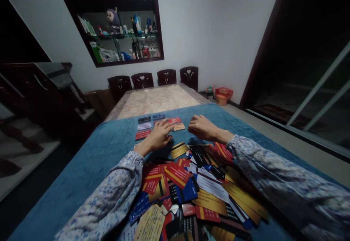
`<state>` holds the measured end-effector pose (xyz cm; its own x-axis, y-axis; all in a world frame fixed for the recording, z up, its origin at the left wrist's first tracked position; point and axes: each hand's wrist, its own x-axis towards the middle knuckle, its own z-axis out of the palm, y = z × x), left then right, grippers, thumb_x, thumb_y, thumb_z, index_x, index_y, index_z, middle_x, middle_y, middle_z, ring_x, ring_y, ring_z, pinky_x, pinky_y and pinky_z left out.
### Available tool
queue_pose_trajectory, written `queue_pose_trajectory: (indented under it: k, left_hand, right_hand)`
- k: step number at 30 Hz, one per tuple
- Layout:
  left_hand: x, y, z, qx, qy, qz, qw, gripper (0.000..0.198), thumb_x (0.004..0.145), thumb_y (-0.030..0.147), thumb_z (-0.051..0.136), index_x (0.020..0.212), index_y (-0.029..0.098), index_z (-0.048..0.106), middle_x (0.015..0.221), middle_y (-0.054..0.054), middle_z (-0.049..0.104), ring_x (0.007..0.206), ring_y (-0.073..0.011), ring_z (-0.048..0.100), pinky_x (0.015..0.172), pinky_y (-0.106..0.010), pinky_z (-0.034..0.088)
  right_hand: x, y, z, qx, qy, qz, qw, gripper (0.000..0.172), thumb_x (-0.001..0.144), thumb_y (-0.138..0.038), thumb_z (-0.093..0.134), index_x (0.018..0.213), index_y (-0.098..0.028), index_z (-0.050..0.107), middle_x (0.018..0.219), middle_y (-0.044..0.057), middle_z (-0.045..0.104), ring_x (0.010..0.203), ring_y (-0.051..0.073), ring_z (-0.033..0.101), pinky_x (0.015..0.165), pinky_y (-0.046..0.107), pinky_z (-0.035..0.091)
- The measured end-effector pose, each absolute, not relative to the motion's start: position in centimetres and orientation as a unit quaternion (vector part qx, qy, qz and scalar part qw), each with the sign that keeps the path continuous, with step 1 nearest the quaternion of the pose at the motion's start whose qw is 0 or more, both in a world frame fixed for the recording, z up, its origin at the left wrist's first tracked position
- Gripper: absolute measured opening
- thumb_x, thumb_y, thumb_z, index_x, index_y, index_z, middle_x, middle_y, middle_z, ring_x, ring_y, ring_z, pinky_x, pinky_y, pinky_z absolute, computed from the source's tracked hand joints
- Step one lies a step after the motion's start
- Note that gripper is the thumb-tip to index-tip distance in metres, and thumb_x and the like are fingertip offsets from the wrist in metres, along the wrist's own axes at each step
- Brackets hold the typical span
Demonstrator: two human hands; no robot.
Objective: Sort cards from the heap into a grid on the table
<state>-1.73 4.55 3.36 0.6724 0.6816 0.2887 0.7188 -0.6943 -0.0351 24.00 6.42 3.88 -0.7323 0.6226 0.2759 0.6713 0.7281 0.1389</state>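
Note:
My left hand (160, 134) reaches over a small layout of plastic cards, fingers stretched out and apart. Beneath its fingers the cards are partly hidden. Around it lie a black card (144, 120), a blue card (159, 117), a pale card (144, 126), a red card (142, 135) and an orange-tan card (179, 127). To the right of them my right hand (201, 127) hovers low over the cloth with its fingers curled in; whatever they pinch is hidden. Closer to me, between my forearms, spreads a heap of mixed cards (180, 175), gold, red, black and blue.
A blue cloth (109, 153) covers the near part of the long table, whose marble-patterned top (155, 98) shows beyond. Several dark chairs (142, 80) stand at the far end. An orange tub (221, 99) sits on the floor at right, and a wall niche (123, 33) holds bottles.

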Motion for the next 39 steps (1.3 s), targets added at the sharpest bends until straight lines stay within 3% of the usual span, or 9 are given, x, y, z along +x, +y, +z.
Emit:
queue_pose_trajectory:
  k: [8,15,27,33,39]
  left_hand:
    - [1.8,2.2,1.7,-0.935,-0.328,-0.131,0.043,0.043,0.091,0.021,0.056,0.134,0.015,0.054,0.143,-0.015,0.054,0.142,-0.0353,0.034,0.111,-0.058,0.033]
    - [3.8,-0.2,0.8,-0.950,-0.287,-0.125,0.011,0.039,0.092,0.018,0.052,0.132,0.019,0.056,0.136,-0.013,0.060,0.143,-0.0337,0.032,0.110,-0.057,0.032]
    - [6.1,-3.5,0.5,-0.966,-0.242,-0.090,0.008,0.032,0.100,0.034,0.050,0.129,0.025,0.057,0.132,-0.008,0.062,0.138,-0.0311,0.038,0.106,-0.052,0.036]
    - [5.7,-3.1,0.3,-0.962,-0.256,-0.079,0.041,0.029,0.099,0.037,0.053,0.119,0.019,0.061,0.125,-0.011,0.064,0.134,-0.0310,0.042,0.106,-0.050,0.037]
    - [5.7,-2.9,0.2,-0.954,-0.284,-0.070,0.065,0.032,0.098,0.043,0.054,0.109,0.016,0.066,0.113,-0.013,0.067,0.128,-0.0318,0.047,0.101,-0.048,0.038]
  right_hand:
    - [27.9,3.8,1.3,-0.352,-0.914,-0.099,0.173,0.019,0.093,-0.019,0.054,0.084,-0.020,0.071,0.086,0.008,0.073,0.097,0.023,0.054,0.076,0.034,0.033]
    - [29.1,2.4,-1.0,-0.334,-0.920,-0.031,0.202,0.020,0.089,-0.016,0.057,0.102,-0.021,0.071,0.105,0.009,0.073,0.105,0.026,0.053,0.082,0.039,0.040]
    - [29.0,1.5,-2.1,-0.312,-0.936,0.042,0.157,0.035,0.086,-0.022,0.062,0.120,-0.024,0.069,0.123,0.010,0.069,0.119,0.030,0.049,0.093,0.047,0.041]
    - [28.9,1.4,-1.9,-0.322,-0.936,0.020,0.140,0.035,0.090,-0.017,0.049,0.118,-0.023,0.071,0.120,0.012,0.070,0.116,0.029,0.050,0.091,0.047,0.043]
    - [28.7,1.4,-2.2,-0.311,-0.937,0.012,0.159,0.027,0.089,-0.017,0.051,0.107,-0.018,0.071,0.121,0.014,0.068,0.115,0.030,0.051,0.090,0.048,0.046]
